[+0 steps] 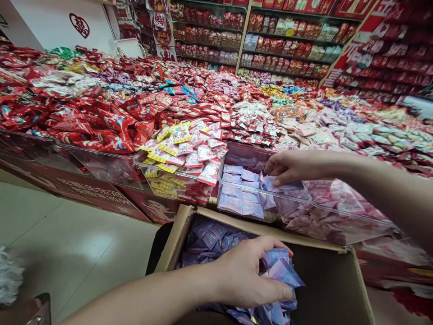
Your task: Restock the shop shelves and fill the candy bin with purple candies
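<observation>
My left hand [250,273] reaches into an open cardboard box [361,284] and is closed around several small purple candy packets [282,273]. More purple packets [213,237] lie loose in the box, beneath and beyond that hand. Over a clear plastic bin [291,194], my right hand [286,168] has its fingers bent down and pinched on a purple packet [269,184] at the end of the rows. Neat rows of the same packets [241,192] fill the left part of this bin. The right fingertips are partly hidden.
Left of the bin, another holds yellow-and-white and pink packets [184,151]. Pink packets [333,198] fill the bin to the right. Red packets [101,126] and many other sweets spread behind. Stocked shelves [243,36] line the back; tiled floor [84,243] lies lower left.
</observation>
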The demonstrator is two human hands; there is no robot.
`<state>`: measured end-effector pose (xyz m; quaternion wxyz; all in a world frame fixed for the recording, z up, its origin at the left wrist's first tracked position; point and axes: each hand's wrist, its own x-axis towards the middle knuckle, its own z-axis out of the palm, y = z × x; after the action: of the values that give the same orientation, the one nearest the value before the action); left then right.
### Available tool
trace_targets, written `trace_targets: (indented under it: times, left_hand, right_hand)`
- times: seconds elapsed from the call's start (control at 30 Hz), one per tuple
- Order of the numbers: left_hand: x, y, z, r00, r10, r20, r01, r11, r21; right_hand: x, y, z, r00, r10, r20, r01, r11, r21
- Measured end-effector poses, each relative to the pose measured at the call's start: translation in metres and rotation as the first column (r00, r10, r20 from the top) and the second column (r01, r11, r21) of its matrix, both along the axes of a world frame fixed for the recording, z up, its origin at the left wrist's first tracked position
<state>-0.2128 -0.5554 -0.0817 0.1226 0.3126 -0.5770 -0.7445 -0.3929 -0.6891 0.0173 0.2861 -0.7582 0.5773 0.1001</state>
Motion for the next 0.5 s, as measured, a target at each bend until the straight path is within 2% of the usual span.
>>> trace_targets:
  times: [0.07, 0.2, 0.37, 0.5]
  left_hand:
    - [0.001, 0.0, -0.001, 1.0, -0.009, 0.019, 0.01, 1.0, -0.023]
    - [0.003, -0.001, 0.001, 0.996, -0.029, 0.09, 0.037, 0.995, -0.091]
    - [0.006, -0.002, 0.007, 0.989, -0.051, 0.14, 0.082, 0.971, -0.223]
    - [0.007, -0.001, 0.008, 0.985, -0.033, 0.168, 0.076, 0.964, -0.257]
  right_hand:
    - [0.004, -0.013, -0.012, 1.0, 0.005, 0.02, -0.006, 0.997, 0.083]
    - [0.002, -0.022, -0.029, 0.983, -0.083, 0.167, 0.055, 0.985, 0.165]
    - [0.005, -0.017, -0.028, 0.927, -0.213, 0.309, 0.167, 0.971, 0.169]
    - [0.008, -0.013, -0.023, 0.862, -0.294, 0.413, 0.223, 0.952, 0.212]
